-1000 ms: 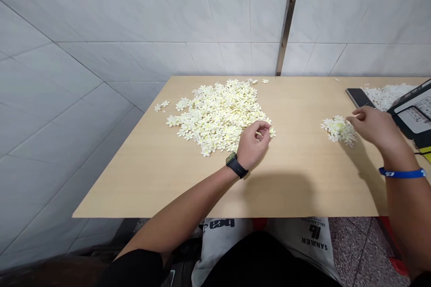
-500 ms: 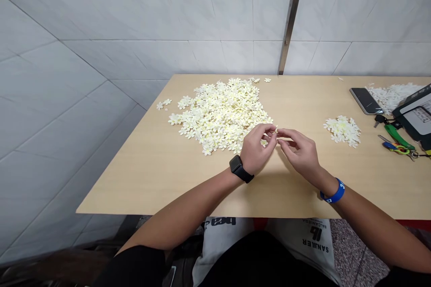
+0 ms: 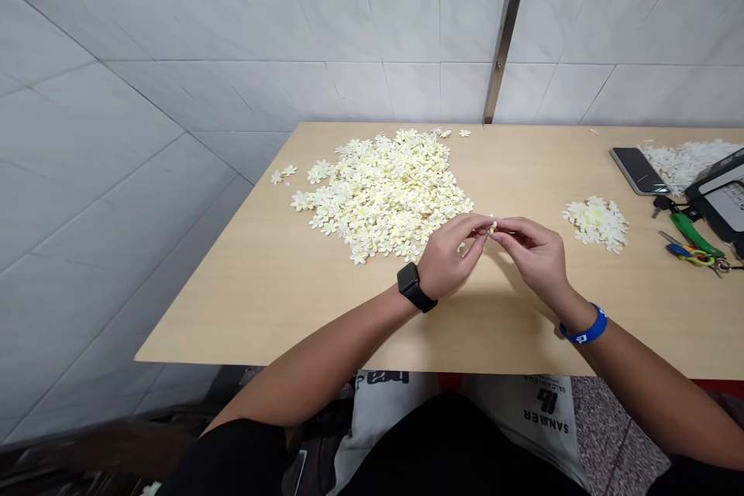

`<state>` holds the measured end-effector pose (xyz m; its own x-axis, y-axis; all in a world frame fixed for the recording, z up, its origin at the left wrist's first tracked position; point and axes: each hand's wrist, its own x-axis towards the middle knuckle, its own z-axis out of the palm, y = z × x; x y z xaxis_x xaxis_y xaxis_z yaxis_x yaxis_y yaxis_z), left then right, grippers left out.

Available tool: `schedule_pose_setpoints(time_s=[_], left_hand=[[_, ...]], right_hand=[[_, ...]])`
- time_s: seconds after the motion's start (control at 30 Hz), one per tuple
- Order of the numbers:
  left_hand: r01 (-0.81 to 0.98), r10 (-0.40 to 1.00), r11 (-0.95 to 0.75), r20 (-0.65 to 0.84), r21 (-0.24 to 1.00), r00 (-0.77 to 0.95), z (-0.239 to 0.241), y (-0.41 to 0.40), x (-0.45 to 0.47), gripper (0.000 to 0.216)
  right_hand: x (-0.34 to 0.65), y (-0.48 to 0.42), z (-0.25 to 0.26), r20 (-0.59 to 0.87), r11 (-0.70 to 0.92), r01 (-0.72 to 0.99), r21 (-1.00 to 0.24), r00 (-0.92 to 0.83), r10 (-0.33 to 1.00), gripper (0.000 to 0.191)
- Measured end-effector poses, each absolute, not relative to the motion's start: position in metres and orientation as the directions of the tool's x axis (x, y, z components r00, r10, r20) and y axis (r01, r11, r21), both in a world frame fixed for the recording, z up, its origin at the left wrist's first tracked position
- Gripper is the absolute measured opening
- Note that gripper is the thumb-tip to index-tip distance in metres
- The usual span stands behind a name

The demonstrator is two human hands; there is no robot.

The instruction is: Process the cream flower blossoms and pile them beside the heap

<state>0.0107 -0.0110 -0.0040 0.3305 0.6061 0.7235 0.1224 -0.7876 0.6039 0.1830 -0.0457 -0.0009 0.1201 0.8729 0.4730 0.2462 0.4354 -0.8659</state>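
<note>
- While I read the table (image 3: 244, 302) from its left end, the first thing I meet is the big heap (image 3: 380, 190) of cream paper flowers, spread flat and running back toward the wall.
- Just off the heap's near right edge sits the left hand (image 3: 450, 260), palm turned inward, thumb and forefinger closed in a pinch.
- The pinch holds one flower (image 3: 493, 227), raised a little above the table. It lies to the right of the left hand, right at its fingertips and midway between both hands. It is too small for me to make out any long axis.
- From the other side the right hand (image 3: 538, 256) meets it, with its fingertips closed on the same flower. Both hands touch it, so neither is nearer.
- Well apart to the right lies the small heap (image 3: 597, 222), and beyond it a phone (image 3: 638, 170) and scissors (image 3: 691, 254).
- Against one second ago, the right hand has come in from the small heap to join the left. Against half a second ago, the two were already together, and the meeting point now sits slightly further right of the big heap.
</note>
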Motion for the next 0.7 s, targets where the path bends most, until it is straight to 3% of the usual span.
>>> schedule_pose_setpoints(time_s=[0.33,0.53,0.7], left_hand=[[0.129,0.568,-0.819,0.759,0.559,0.318,-0.003,-0.0111,0.0108,0.024],[0.157,0.563,-0.825,0.768,0.542,0.306,-0.0037,-0.012,0.0119,0.021],[0.189,0.555,-0.832,0.778,0.522,0.296,-0.0044,-0.011,0.0119,0.018]], right_hand=[[0.184,-0.0457,-0.0008,0.458,0.42,0.25,-0.872,0.116,0.881,0.013],[0.1809,-0.0467,0.0003,0.41,0.384,0.167,-0.908,0.173,0.895,0.011],[0.1805,-0.0471,0.0017,0.448,0.415,0.234,-0.879,0.111,0.887,0.002]])
